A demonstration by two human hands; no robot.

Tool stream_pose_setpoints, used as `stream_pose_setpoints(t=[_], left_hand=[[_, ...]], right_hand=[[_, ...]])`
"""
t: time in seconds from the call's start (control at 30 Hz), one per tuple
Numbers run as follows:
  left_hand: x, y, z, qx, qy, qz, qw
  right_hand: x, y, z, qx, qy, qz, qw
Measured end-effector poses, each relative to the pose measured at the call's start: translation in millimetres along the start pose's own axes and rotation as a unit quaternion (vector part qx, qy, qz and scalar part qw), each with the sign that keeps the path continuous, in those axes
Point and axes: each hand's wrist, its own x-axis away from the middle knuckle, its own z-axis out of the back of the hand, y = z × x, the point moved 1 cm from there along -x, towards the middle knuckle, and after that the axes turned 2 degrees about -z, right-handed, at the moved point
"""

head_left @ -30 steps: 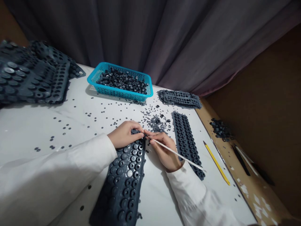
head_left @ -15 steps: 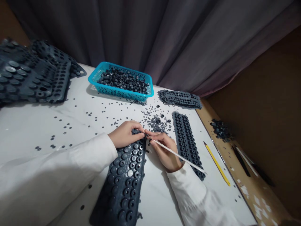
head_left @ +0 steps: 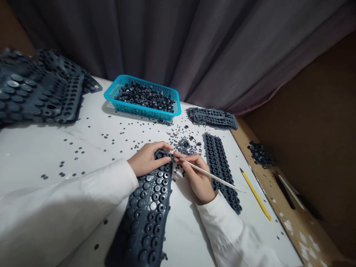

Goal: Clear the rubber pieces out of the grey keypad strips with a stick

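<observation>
My left hand (head_left: 148,159) grips the far end of a dark rubber sheet of moulded round parts (head_left: 148,207), thumb on top, with that end bent up. The sheet lies lengthwise toward me on the white table; several of its rings show open centres, others look capped. In my right hand (head_left: 197,178) is a thin white stick-like tool (head_left: 211,173), pinched between thumb and fingers. Its tip points at the sheet's bent edge beside my left thumb; whether it touches is too small to tell. Small black discs (head_left: 185,148) lie scattered just beyond my hands.
A blue basket (head_left: 141,107) of small black rubber parts stands at the back. Stacked rubber sheets (head_left: 41,92) fill the left. At right lie another moulded strip (head_left: 221,167), a perforated strip pile (head_left: 213,118), a yellow cutter-like tool (head_left: 256,194) and a black heap (head_left: 261,154).
My right hand has drawn slightly right with the white tool, its tip backing off a little from my left fingers. My left hand keeps its hold on the sheet.
</observation>
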Motion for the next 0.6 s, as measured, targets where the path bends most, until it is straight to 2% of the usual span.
stream_pose_setpoints(t=[0.23, 0.6], left_hand=[[-0.6, 2.8, -1.1, 0.01, -0.003, 0.052, 0.999], [-1.7, 0.2, -2.6, 0.0, 0.006, 0.029, 1.0]], right_hand=[[0.8, 0.9, 1.0, 0.0, -0.003, -0.01, 1.0], [0.2, 1.7, 0.2, 0.028, -0.027, -0.004, 0.999]])
